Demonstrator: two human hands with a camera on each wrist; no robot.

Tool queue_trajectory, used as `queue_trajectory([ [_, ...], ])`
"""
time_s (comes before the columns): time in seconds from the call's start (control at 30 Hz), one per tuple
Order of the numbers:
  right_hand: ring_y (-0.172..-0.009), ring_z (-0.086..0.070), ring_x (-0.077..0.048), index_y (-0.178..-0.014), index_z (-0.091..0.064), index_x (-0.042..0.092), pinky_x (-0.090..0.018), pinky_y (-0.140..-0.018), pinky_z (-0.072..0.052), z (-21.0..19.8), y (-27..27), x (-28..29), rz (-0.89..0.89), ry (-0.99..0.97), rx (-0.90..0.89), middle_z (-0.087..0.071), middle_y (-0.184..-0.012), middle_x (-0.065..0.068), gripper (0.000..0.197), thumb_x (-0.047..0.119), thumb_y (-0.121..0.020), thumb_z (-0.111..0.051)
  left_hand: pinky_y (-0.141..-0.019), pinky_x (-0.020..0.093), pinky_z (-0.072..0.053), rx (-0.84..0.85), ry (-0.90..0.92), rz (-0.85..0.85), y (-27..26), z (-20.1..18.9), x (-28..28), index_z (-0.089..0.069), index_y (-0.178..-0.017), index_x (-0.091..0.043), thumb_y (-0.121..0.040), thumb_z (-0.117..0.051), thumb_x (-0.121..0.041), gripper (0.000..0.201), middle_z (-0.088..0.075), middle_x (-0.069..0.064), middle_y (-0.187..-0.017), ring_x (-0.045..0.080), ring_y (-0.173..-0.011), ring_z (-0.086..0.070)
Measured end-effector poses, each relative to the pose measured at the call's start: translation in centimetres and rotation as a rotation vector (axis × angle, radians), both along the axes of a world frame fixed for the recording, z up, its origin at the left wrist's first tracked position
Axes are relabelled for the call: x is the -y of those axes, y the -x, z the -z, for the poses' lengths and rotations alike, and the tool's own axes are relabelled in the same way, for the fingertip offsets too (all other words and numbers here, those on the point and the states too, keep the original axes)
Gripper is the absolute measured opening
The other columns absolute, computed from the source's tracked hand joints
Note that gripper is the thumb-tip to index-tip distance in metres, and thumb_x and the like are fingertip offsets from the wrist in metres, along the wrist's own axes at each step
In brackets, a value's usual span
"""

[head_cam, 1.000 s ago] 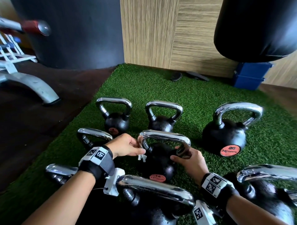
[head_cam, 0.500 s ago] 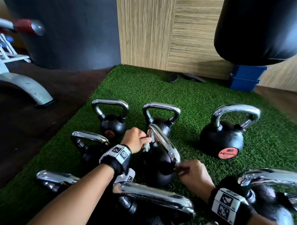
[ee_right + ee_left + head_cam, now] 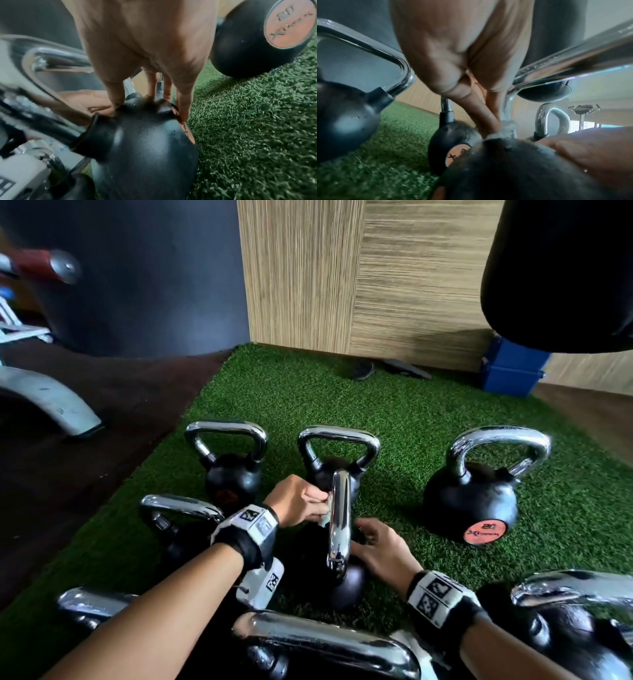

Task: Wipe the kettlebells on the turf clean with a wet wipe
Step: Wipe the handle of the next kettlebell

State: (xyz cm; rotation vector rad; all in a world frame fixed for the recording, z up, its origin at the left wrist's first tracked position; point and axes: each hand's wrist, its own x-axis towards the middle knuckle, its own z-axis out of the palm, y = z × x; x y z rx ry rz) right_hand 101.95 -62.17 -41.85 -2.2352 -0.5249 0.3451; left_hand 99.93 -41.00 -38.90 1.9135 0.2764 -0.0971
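Note:
The black kettlebell (image 3: 346, 585) in the middle of the green turf (image 3: 394, 412) has its chrome handle (image 3: 338, 522) end-on to me. My left hand (image 3: 301, 501) pinches a white wet wipe (image 3: 324, 517) against the left side of that handle. In the left wrist view the wipe (image 3: 507, 128) is a wad at the handle's base, on the kettlebell (image 3: 522, 169). My right hand (image 3: 376, 549) grips the kettlebell's body (image 3: 145, 148) from the right, its fingertips (image 3: 183, 108) spread over the top of the ball.
Several more kettlebells stand around: two behind (image 3: 233, 474) (image 3: 337, 450), a big one with an orange label (image 3: 479, 501) to the right, others close in front (image 3: 325, 645) and at the left (image 3: 178, 518). A black punching bag (image 3: 565, 268) hangs over a blue box (image 3: 510, 371). A bench leg (image 3: 51, 402) is far left.
The middle kettlebell has been turned, its handle going from broadside to end-on. My right hand moved from the handle's right leg to the body. My left hand rose with the wipe.

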Motion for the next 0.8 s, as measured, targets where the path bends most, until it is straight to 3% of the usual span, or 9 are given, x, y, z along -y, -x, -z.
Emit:
queue_trajectory([
  [0.1, -0.086, -0.066, -0.005, -0.111, -0.072, 0.034, -0.008, -0.064, -0.042, -0.3, -0.4, 0.4, -0.076, -0.003, 0.001, -0.07, -0.094, 0.021, 0.036, 0.052, -0.08, -0.076, -0.088, 0.04, -0.061, 0.043, -0.093, -0.09, -0.7, 0.1, 0.0, -0.077, -0.096, 0.004, -0.086, -0.073, 0.002, 0.011, -0.077, 0.018, -0.099, 0.027, -0.09, -0.076],
  [0.17, -0.081, -0.065, 0.002, -0.111, -0.072, 0.035, -0.014, -0.066, -0.045, -0.3, -0.4, 0.5, -0.091, -0.017, -0.005, -0.073, -0.094, 0.02, 0.035, 0.052, -0.08, -0.075, -0.069, 0.024, -0.061, 0.116, -0.083, -0.153, -1.1, -0.4, 0.1, -0.079, -0.085, -0.004, -0.087, -0.07, 0.001, 0.01, -0.077, 0.007, -0.088, 0.011, -0.072, -0.076],
  [0.23, -0.081, -0.061, 0.011, -0.118, -0.07, 0.035, -0.01, -0.068, -0.043, -0.3, -0.2, 0.4, -0.082, -0.028, -0.017, -0.07, -0.101, 0.024, 0.041, 0.052, -0.08, -0.075, -0.058, 0.006, -0.051, 0.221, -0.164, -0.174, -1.1, -1.0, 0.1, -0.082, -0.095, -0.02, -0.084, -0.078, -0.009, 0.016, -0.076, -0.012, -0.079, -0.008, -0.065, -0.07],
  [0.3, -0.094, -0.062, 0.006, -0.122, -0.066, 0.036, -0.015, -0.079, -0.048, -0.1, -0.1, 0.4, -0.061, -0.016, -0.023, -0.066, -0.115, 0.024, 0.046, 0.055, -0.08, -0.074, -0.056, 0.001, -0.047, 0.256, -0.221, -0.173, -0.9, -1.1, 0.2, -0.081, -0.098, -0.025, -0.082, -0.081, -0.015, 0.019, -0.077, -0.017, -0.079, -0.015, -0.064, -0.066],
  [0.4, -0.101, -0.066, -0.002, -0.12, -0.07, 0.036, -0.032, -0.096, -0.052, 0.1, -0.1, 0.4, -0.062, -0.019, -0.015, -0.072, -0.113, 0.018, 0.046, 0.057, -0.08, -0.073, -0.069, 0.012, -0.058, 0.253, -0.207, -0.138, -1.1, -1.3, 0.1, -0.081, -0.1, -0.022, -0.084, -0.08, -0.012, 0.019, -0.08, -0.004, -0.087, -0.002, -0.072, -0.073],
  [0.47, -0.102, -0.067, -0.004, -0.12, -0.07, 0.036, -0.035, -0.097, -0.052, 0.2, -0.1, 0.5, -0.062, -0.031, -0.022, -0.073, -0.112, 0.016, 0.045, 0.056, -0.08, -0.073, -0.073, 0.016, -0.059, 0.285, -0.146, -0.117, -1.2, -1.7, -0.2, -0.08, -0.098, -0.025, -0.083, -0.08, -0.006, 0.024, -0.079, -0.002, -0.093, 0.0, -0.077, -0.074],
  [0.6, -0.101, -0.066, -0.003, -0.122, -0.069, 0.036, -0.033, -0.096, -0.052, 0.5, -0.2, 0.4, -0.055, -0.016, -0.016, -0.072, -0.112, 0.017, 0.049, 0.059, -0.079, -0.072, -0.094, 0.038, -0.058, 0.248, 0.076, -0.077, -0.6, -2.0, -1.2, -0.078, -0.102, -0.017, -0.085, -0.074, 0.006, 0.029, -0.078, 0.01, -0.104, 0.023, -0.099, -0.075],
  [0.7, -0.089, -0.067, 0.003, -0.11, -0.072, 0.042, -0.031, -0.088, -0.055, 0.7, 0.0, 0.5, -0.053, -0.054, 0.006, -0.074, -0.098, 0.021, 0.033, 0.056, -0.08, -0.073, -0.087, 0.029, -0.061, 0.23, 0.182, -0.003, 0.4, -2.7, -1.6, -0.082, -0.096, -0.022, -0.082, -0.079, -0.002, 0.025, -0.079, 0.007, -0.102, 0.019, -0.097, -0.076],
  [0.8, -0.092, -0.068, -0.001, -0.115, -0.071, 0.038, -0.031, -0.089, -0.055, 0.7, -0.1, 0.4, -0.047, -0.063, -0.013, -0.074, -0.102, 0.019, 0.04, 0.056, -0.079, -0.075, -0.078, 0.023, -0.061, 0.208, 0.224, -0.027, 0.7, -3.8, -1.3, -0.082, -0.095, -0.016, -0.08, -0.081, -0.001, 0.021, -0.079, 0.008, -0.098, 0.017, -0.09, -0.076],
])
